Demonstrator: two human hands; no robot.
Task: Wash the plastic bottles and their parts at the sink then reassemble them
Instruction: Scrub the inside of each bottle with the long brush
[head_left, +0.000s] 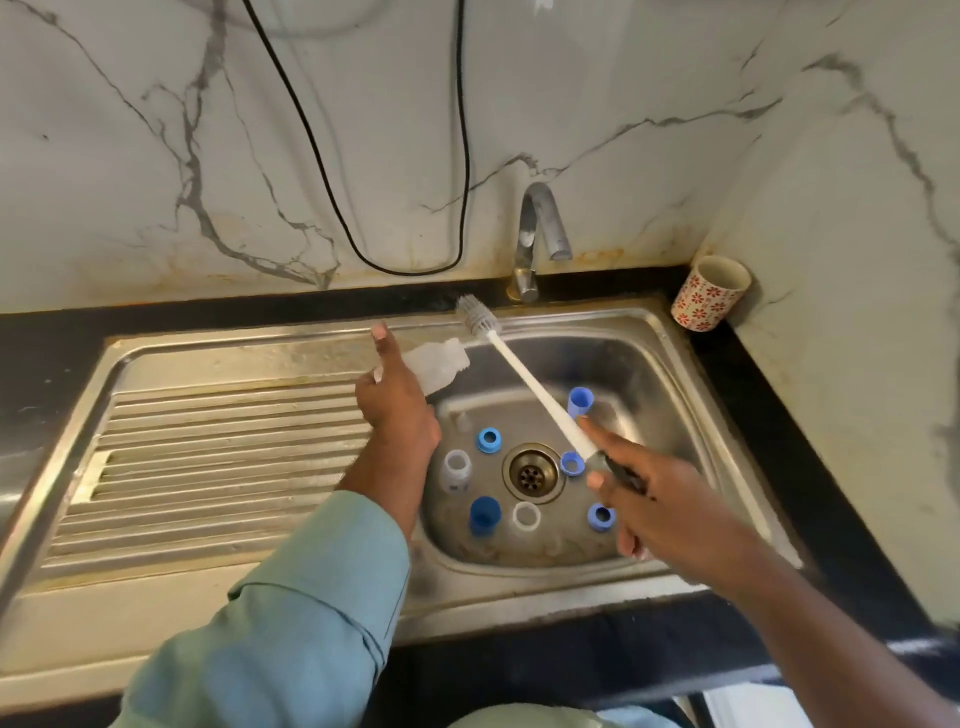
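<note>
- The left hand (397, 402) holds a clear plastic bottle (439, 366) over the left edge of the sink (675, 358). The fingers are curled around its body and the thumb points up. The bottle lies almost on its side, with the open neck toward the right, I think so that the brush can enter it.
- The right hand (660, 499) grips the lower end of a long white brush (524, 379). The bristle head is up near the back rim of the sink, just beyond the bottle neck and outside it. It seems the brush is between strokes or about to go in; I cannot tell which.
- The other parts are on the sink floor around the drain (532, 472): a blue ring (489, 439), a second blue ring (571, 463), a third blue ring (601, 516), a dark blue cap (484, 514), a light blue cap (580, 401) near the brush handle, a white ring (526, 516) and a small clear bottle (457, 470) that stands upright. They are probably kept in the sink so they stay together and wait for washing.
- The tap (540, 228) stands behind the sink and I see no water running from it.
- A patterned cup (709, 299) leans in the corner on the dark counter, well apart from the work.
- In my judgement the washing is at an early stage, and no reassembly is begun.
</note>
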